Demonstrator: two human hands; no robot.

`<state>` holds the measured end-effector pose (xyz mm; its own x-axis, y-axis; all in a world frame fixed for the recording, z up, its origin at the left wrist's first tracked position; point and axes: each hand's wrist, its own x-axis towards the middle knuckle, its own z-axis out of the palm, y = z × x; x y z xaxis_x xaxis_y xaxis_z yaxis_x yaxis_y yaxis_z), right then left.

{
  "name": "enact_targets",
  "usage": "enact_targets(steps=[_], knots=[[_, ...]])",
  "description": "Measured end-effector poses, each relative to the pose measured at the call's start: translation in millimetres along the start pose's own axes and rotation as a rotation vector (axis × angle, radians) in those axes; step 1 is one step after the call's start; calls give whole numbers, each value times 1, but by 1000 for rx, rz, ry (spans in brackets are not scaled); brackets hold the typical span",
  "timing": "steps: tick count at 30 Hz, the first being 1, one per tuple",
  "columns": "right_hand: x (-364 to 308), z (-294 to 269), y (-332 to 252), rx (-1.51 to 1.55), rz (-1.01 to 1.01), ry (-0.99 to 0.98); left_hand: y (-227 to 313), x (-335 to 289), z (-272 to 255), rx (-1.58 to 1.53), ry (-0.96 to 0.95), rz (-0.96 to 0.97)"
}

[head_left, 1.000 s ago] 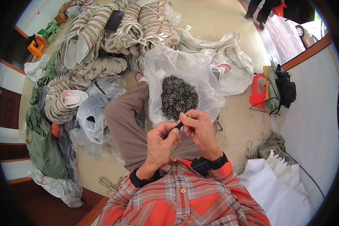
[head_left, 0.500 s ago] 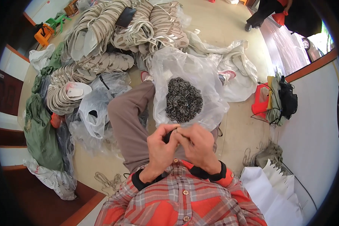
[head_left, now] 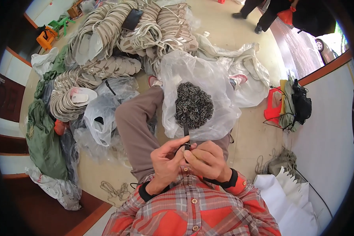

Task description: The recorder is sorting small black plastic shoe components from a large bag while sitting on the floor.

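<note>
Both hands meet in front of my shirt, their fingers pinched together on a narrow black strap [head_left: 186, 129] with a small dark buckle [head_left: 187, 146] on it. My left hand [head_left: 166, 162] grips the strap beside the buckle, and one strap end sticks up past the fingertips. On the other side, my right hand [head_left: 209, 160] pinches the strap just below the buckle; its fingers partly hide that part. Just beyond the hands, a clear plastic bag [head_left: 224, 114] lies open between my legs, holding a heap of dark metal buckles [head_left: 193, 104].
Stacked beige shoe pieces [head_left: 102, 35] cover the floor at the far left, with a dark phone-like slab [head_left: 132, 19] on top. Plastic bags [head_left: 102, 118] lie left of my leg. A red stool [head_left: 273, 106] stands at right. Another person's legs [head_left: 259, 17] show at the far right.
The strap end now points up beyond my fingers and the buckle shows between my hands. My hands have dropped slightly toward me. More of the other person's legs has come into view.
</note>
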<state>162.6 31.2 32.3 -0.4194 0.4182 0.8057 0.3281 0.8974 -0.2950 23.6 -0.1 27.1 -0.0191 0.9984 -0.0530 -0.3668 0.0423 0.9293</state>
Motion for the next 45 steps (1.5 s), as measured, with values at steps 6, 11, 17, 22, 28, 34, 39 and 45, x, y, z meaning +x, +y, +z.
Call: enact_targets(steps=[6,11,17,22,28,34,39,45], knots=[[1,5,-13,99,111,-1,0,-8,0,66,41,120],[-8,11,-2,112,115,-53,2,-1,-9,-50,58,-247],[-12,11,-5,27,84,-70,2,-1,-20,-297,-50,-395],[-23,17,-7,-15,155,-46,7,0,-18,-373,-8,-471],[-17,20,-13,-58,150,-63,11,6,-21,-263,-14,-494],[-9,8,-5,96,291,-85,1,9,-22,-21,-34,-351],[-9,18,15,305,771,-61,-9,23,-23,54,-93,-210],[-63,50,42,835,1281,-222,-60,45,-43,635,-202,-31]])
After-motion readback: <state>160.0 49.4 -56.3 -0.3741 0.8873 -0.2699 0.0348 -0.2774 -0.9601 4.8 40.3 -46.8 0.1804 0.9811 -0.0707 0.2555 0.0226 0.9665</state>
